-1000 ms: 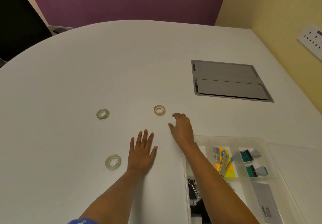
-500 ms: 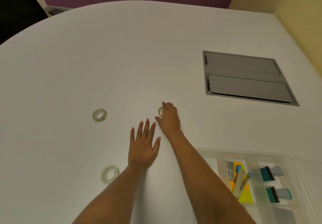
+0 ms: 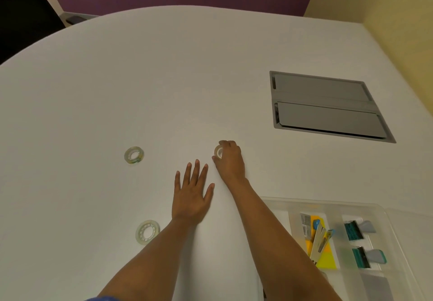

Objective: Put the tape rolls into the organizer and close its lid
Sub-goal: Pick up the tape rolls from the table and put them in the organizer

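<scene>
Head camera, looking down: a small tape roll (image 3: 219, 152) sits at mid-table under the curled fingers of the right hand (image 3: 230, 161), thumb on its near side and fingertips over its far edge, so the hand is grasping it (whether it has left the surface cannot be told). The left hand (image 3: 191, 195) lies flat on the white table (image 3: 164, 78) just beside, palm down, fingers spread, holding nothing. A second clear tape roll (image 3: 134, 155) lies flat well to the left, and a third tape roll (image 3: 147, 232) lies flat just left of the left forearm. At the lower right stands the clear plastic organizer (image 3: 393, 235), its compartments uncovered, with yellow sticky notes (image 3: 326, 257) and two teal binder clips (image 3: 360, 242) in them. Farther back on the right, a grey cable hatch (image 3: 328, 107) is set flush in the tabletop.
</scene>
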